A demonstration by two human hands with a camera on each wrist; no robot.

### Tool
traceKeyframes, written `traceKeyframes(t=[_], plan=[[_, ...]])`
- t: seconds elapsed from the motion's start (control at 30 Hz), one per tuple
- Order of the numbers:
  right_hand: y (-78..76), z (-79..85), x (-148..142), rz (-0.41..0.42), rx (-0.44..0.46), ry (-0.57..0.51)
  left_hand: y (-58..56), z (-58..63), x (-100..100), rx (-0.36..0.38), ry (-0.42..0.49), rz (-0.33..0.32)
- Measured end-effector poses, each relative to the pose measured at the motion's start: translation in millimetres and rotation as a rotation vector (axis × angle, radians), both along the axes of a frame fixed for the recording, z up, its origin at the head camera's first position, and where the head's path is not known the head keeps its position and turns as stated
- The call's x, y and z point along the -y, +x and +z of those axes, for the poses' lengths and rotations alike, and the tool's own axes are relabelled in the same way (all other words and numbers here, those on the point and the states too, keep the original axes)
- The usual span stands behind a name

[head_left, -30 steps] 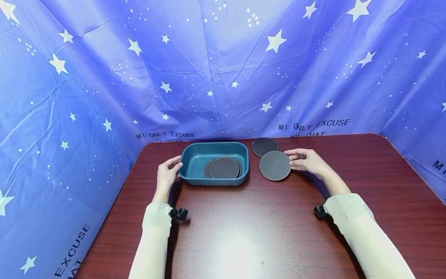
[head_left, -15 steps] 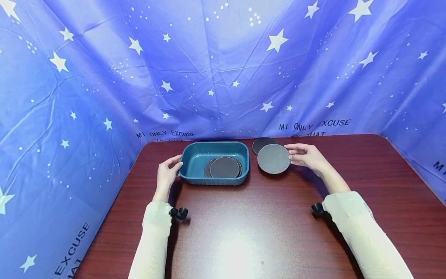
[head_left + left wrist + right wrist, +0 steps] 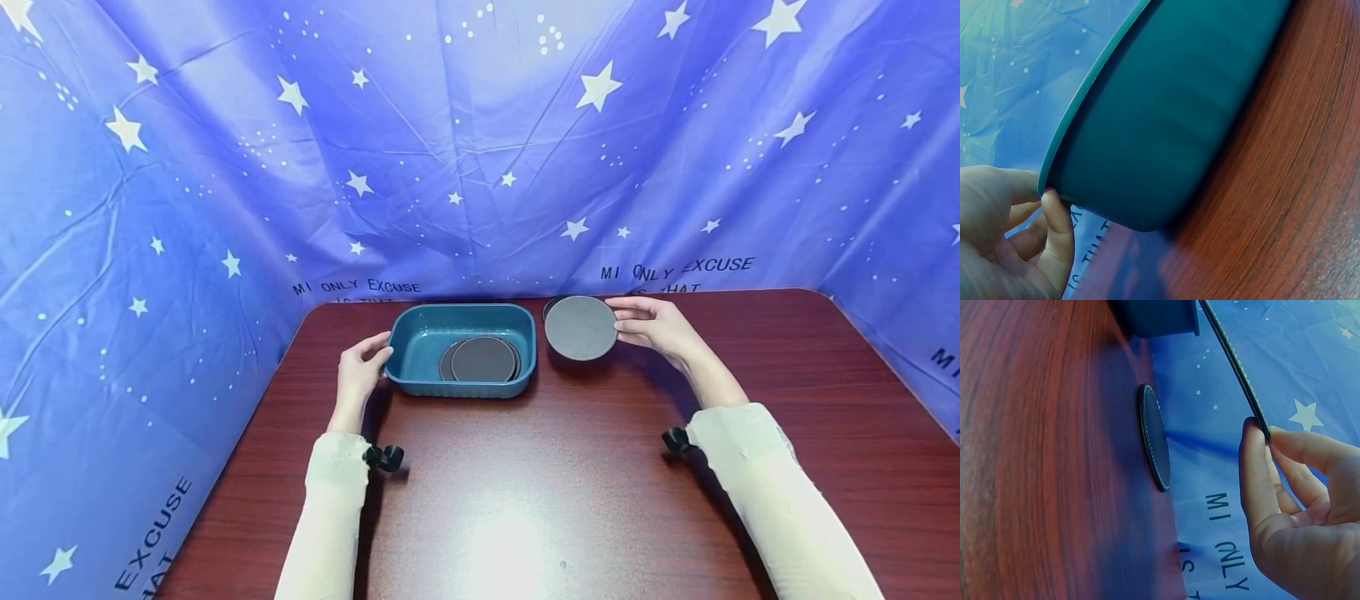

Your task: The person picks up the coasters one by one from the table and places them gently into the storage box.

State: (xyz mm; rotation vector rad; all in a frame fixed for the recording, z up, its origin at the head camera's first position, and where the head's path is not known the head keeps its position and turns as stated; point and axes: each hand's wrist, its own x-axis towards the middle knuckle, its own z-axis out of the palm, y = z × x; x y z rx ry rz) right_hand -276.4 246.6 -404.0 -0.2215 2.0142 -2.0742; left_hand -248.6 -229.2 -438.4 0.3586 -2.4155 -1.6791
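A round dark coaster (image 3: 581,328) with a stitched edge is pinched at its right side by my right hand (image 3: 658,327). In the right wrist view this coaster (image 3: 1235,365) is off the table, edge-on between thumb and fingers. A second coaster (image 3: 1156,437) lies on the table beneath it, mostly covered in the head view. On the left, my left hand (image 3: 360,371) pinches the rim of a teal rectangular basin (image 3: 420,388); the left wrist view shows thumb and fingers at the basin's rim (image 3: 1085,94). Inside the basin, overlapping coasters (image 3: 484,360) lie toward its near right.
The dark red wooden table (image 3: 465,483) carries everything. Behind it hangs a blue curtain (image 3: 465,150) with white stars, close to the table's back edge. A black wrist mount (image 3: 384,458) juts inward from the left sleeve, and another mount (image 3: 677,442) from the right.
My right hand has lifted the coaster off the table and carried it back and slightly left, over the second coaster. The left hand and basin stay in place.
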Motion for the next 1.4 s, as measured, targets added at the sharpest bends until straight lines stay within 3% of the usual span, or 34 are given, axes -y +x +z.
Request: traceKeyframes(t=[0.7, 0.97, 1.17, 1.4], plan=[[-15.2, 6.3, 54, 0.036, 0.005, 0.025, 0.5, 0.8, 0, 0.003, 0.014, -0.008], [-22.1, 2.6, 79, 0.103, -0.054, -0.073, 0.1, 1.8, 1, 0.005, 0.011, -0.008], [-34.7, 6.1, 103, 0.082, -0.004, 0.056, -0.8, 1.8, 1, 0.004, 0.007, -0.01], [-42.1, 10.8, 128, 0.126, 0.012, 0.111, 0.4, 1.2, 0, 0.005, 0.013, -0.002]])
